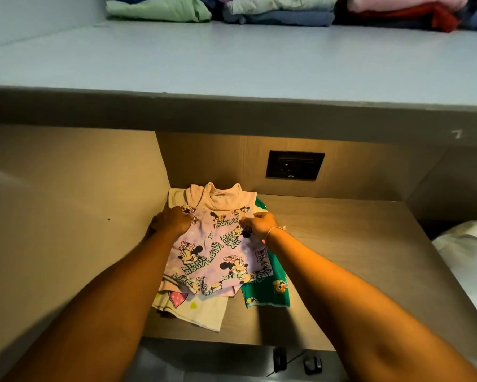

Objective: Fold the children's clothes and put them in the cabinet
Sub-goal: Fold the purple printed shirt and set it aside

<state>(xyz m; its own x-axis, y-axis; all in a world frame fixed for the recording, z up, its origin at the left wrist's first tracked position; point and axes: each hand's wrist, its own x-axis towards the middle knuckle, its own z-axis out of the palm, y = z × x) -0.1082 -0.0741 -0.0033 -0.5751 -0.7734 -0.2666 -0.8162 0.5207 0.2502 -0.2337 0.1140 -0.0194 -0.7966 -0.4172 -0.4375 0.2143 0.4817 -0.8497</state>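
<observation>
Setting: tan wooden cabinet shelf [355, 260] beneath a pale blue upper shelf [231, 59].
Left hand [171, 222]: fingers pinching the left top edge of the lilac Minnie Mouse printed garment [218, 257].
Garment position: atop a pink sleeveless vest [220, 199], cream heart-print cloth [193, 310] and green printed cloth [270, 296].
Right hand [260, 224]: fingers closed on the garment's right top edge.

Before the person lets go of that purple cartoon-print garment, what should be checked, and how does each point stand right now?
1. Both hands on the purple cartoon-print garment: ok; left hand and right hand grip its top edge.
2. Garment lies on the pile: ok; over the pink top and cream garment.
3. Pile aligned: not ok; green garment juts right.
4. Room on the wooden shelf: ok.
5. Garment fully folded: cannot tell.
</observation>
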